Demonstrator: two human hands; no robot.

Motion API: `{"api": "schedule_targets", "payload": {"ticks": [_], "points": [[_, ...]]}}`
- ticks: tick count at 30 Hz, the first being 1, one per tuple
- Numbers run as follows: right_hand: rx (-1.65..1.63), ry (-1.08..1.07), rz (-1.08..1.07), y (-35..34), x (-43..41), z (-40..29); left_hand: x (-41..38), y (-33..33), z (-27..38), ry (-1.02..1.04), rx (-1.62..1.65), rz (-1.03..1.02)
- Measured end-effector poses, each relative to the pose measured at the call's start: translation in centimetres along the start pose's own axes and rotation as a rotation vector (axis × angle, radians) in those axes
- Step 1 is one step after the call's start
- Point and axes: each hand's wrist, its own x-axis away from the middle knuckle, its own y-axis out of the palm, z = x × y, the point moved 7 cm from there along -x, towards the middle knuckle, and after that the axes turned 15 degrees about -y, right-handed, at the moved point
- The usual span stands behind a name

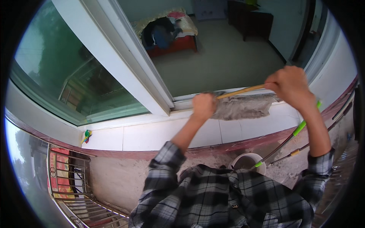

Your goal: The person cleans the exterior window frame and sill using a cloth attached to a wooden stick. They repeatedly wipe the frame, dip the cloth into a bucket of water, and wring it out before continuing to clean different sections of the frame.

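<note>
My right hand grips one end of a thin wooden stick, which slopes down to the left. Closed around its lower end is my left hand, close to the window track. A wet-looking grey cloth lies under the stick, draped over the track of the sliding window and onto the white tiled sill. Part of the cloth sits behind my left hand, so how it meets the stick there is hidden.
A white bucket stands below the sill, with a green-and-metal pole leaning from it. A small green-and-yellow object rests at the sill's left end. Left are a closed glass pane and a metal railing. Indoors is a bed.
</note>
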Motion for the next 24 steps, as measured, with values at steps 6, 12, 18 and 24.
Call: {"api": "schedule_targets", "payload": {"ticks": [6, 12, 18, 24], "points": [[0.211, -0.078, 0.023, -4.6, -0.7, -2.2, 0.5, 1.6, 3.2, -0.032, 0.373, 0.157], [-0.226, 0.006, 0.118, 5.6, 0.1, 0.1, 1.7, -1.5, -4.6, 0.022, -0.154, -0.065], [-0.166, 0.135, -0.011, 4.8, 2.0, 1.1, 0.6, 0.7, -1.3, 0.108, -0.043, -0.026], [0.19, 0.299, -0.086, 0.0, 10.6, 7.6, -1.5, 9.6, 15.6, 0.25, 0.12, -0.141]]}}
